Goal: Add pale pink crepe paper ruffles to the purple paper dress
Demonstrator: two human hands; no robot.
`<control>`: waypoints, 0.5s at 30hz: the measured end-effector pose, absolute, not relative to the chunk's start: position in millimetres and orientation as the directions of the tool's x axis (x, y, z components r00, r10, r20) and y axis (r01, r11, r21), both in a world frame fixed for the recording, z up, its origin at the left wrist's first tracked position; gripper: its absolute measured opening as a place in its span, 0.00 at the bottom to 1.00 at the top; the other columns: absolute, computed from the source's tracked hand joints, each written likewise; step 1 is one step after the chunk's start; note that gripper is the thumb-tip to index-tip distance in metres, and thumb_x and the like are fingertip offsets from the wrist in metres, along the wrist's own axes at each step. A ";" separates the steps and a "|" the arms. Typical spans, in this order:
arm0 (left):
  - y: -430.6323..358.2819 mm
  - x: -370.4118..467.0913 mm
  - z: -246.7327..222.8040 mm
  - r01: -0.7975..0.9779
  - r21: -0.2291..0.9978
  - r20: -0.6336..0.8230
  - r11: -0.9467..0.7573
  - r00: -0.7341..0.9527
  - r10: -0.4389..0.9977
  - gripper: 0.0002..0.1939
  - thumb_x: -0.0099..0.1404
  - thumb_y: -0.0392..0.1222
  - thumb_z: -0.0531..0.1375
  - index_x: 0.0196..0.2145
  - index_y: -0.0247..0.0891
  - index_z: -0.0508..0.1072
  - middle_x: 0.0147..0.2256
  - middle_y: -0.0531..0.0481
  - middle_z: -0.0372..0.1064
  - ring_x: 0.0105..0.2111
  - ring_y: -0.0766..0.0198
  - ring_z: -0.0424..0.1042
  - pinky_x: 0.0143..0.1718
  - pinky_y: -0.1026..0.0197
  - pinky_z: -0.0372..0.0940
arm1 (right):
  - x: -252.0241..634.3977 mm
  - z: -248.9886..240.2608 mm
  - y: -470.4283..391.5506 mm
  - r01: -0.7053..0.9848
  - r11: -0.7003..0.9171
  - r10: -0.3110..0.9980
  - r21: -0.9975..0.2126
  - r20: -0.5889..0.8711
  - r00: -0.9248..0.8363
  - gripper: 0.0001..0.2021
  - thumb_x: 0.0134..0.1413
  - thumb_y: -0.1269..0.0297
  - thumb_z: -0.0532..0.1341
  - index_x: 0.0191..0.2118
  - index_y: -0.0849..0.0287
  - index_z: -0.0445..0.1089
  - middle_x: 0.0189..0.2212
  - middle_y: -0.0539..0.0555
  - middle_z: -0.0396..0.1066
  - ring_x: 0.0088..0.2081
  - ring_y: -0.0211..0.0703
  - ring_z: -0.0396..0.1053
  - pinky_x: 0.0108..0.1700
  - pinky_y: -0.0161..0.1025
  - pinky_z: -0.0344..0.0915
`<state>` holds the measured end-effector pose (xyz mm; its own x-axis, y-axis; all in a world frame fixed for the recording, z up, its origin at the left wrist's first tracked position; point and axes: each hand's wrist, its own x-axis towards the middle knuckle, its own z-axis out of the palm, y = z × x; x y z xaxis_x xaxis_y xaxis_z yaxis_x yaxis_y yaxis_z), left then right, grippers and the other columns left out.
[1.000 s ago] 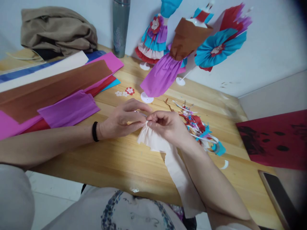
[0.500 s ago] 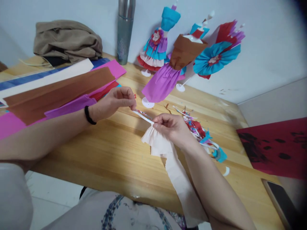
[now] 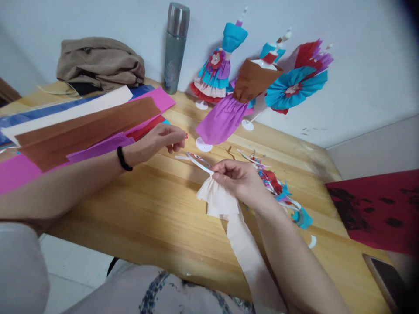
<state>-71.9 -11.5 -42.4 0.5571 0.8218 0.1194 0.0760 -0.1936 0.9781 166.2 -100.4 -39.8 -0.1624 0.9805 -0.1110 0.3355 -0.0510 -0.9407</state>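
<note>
My right hand (image 3: 240, 176) is closed in a pinch on the gathered top of a cream crepe paper strip (image 3: 247, 246). The paper fans into ruffles below my fingers, and its long tail hangs past the table's front edge. A narrow white strip (image 3: 198, 164) sticks out to the left of the pinch. My left hand (image 3: 170, 137) hovers left of that strip, apart from it, with fingers curled together. A tiny red bit shows by its fingertips; I cannot tell whether it is held.
Dress figures stand along the wall, one with a purple skirt (image 3: 221, 120). Coloured paper sheets (image 3: 88, 131) lie left, by a brown cloth (image 3: 100, 63) and a flask (image 3: 176, 52). Paper scraps (image 3: 273, 181) lie beyond my right hand. A phone (image 3: 386, 274) rests at right.
My left hand has come off the end of the white strip and lifted slightly away. My right hand keeps its pinch on the cream paper. The view has shifted a little.
</note>
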 end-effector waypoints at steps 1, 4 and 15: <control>-15.8 -71.0 -37.9 0.181 0.946 0.114 -0.268 0.588 0.801 0.18 0.63 0.50 0.58 0.23 0.33 0.70 0.23 0.52 0.65 0.26 0.69 0.64 0.28 0.64 0.57 | 166.4 -41.1 -100.5 0.368 -0.038 0.983 -0.929 -0.100 -0.152 0.10 0.41 0.59 0.66 0.28 0.61 0.72 0.21 0.48 0.64 0.21 0.33 0.57 0.23 0.34 0.53; -25.6 -68.4 -28.5 0.387 0.807 0.080 -0.447 0.679 0.730 0.16 0.61 0.47 0.60 0.21 0.33 0.69 0.20 0.54 0.62 0.23 0.71 0.60 0.25 0.65 0.52 | 167.4 -42.4 -101.2 0.468 -0.001 0.987 -0.884 -0.075 -0.139 0.11 0.44 0.57 0.64 0.29 0.61 0.72 0.20 0.49 0.63 0.21 0.34 0.56 0.23 0.34 0.52; -9.3 -71.9 -27.9 0.646 0.565 -0.045 -0.513 0.646 0.762 0.08 0.55 0.34 0.56 0.20 0.33 0.69 0.20 0.54 0.64 0.23 0.70 0.63 0.26 0.67 0.54 | 171.2 -43.2 -102.1 0.566 0.050 0.984 -0.823 -0.056 -0.168 0.13 0.47 0.56 0.61 0.31 0.62 0.74 0.22 0.51 0.67 0.23 0.36 0.58 0.24 0.35 0.54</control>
<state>-71.9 -9.3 -27.9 0.6456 0.7623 -0.0454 0.6459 -0.5133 0.5651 171.2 -102.1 -43.2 -0.1679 0.9842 -0.0560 0.5660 0.0497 -0.8229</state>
